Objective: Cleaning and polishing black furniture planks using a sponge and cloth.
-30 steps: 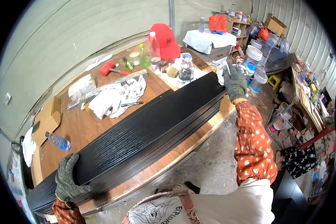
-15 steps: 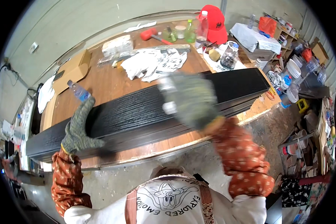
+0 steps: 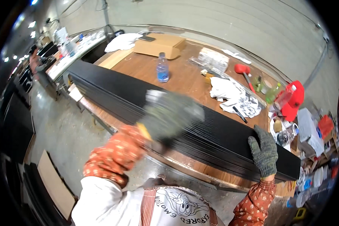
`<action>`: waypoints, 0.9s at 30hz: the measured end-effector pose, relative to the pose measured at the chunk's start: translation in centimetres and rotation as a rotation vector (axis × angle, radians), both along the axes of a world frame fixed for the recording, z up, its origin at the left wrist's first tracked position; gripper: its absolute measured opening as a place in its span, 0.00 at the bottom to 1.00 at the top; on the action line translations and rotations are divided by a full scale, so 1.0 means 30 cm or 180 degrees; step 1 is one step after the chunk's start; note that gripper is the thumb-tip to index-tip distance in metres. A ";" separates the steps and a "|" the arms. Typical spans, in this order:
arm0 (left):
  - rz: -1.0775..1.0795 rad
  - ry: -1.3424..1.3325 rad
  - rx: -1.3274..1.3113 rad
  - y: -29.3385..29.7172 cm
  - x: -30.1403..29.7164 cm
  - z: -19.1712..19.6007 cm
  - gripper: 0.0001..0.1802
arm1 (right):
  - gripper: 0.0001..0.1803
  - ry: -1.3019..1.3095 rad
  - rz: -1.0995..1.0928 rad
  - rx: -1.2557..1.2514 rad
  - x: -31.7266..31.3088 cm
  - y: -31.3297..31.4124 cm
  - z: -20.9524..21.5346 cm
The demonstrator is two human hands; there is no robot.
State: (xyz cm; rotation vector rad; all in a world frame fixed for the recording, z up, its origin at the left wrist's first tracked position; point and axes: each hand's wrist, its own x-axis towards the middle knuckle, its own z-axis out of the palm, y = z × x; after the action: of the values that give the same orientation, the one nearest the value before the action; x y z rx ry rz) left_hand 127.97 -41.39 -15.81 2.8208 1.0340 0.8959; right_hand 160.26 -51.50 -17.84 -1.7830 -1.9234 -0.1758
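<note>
Our left hand (image 3: 173, 116) is a blur over the middle of the stack of black boards (image 3: 216, 130), a white wad (image 3: 153, 96) showing at its ten o'clock side; we cannot tell how tightly the fingers close. Half a second ago our right hand swept that middle stretch with a white wad while the left held the nine o'clock end. Now the roles look swapped: our right hand (image 3: 265, 154) lies on the stack near its four o'clock end, thumb and fingers spread wide. Our view has swung too, so the stack runs from ten to four o'clock on the wooden desk (image 3: 139, 69), the clear bottle (image 3: 162, 68) standing at twelve. We judge this swap puts the ten o'clock half within the wad's reach, with the right hand as steadier.
</note>
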 end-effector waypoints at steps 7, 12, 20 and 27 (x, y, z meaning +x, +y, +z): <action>0.4047 0.0161 -0.0062 0.139 -0.773 0.052 0.21 | 0.21 -0.0413 -0.0073 0.0155 0.009 0.017 0.003; 0.0521 0.0042 0.1188 0.074 -0.065 0.109 0.04 | 0.21 -0.0358 -0.0280 -0.0003 0.028 0.030 0.000; 0.0567 0.0179 0.1879 0.256 -0.293 -0.128 0.12 | 0.50 -0.2439 0.0453 0.0065 0.419 0.101 -0.144; 0.2499 0.0354 0.1585 0.536 -1.078 -0.163 0.12 | 0.41 -0.0847 0.1078 -0.0028 -0.402 0.298 -0.003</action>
State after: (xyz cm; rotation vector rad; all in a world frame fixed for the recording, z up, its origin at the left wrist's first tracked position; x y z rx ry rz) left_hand 95.62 -25.29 -20.70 2.8284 2.3074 1.1697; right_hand 148.21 -42.57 -17.94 -1.4681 -2.3837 -0.2972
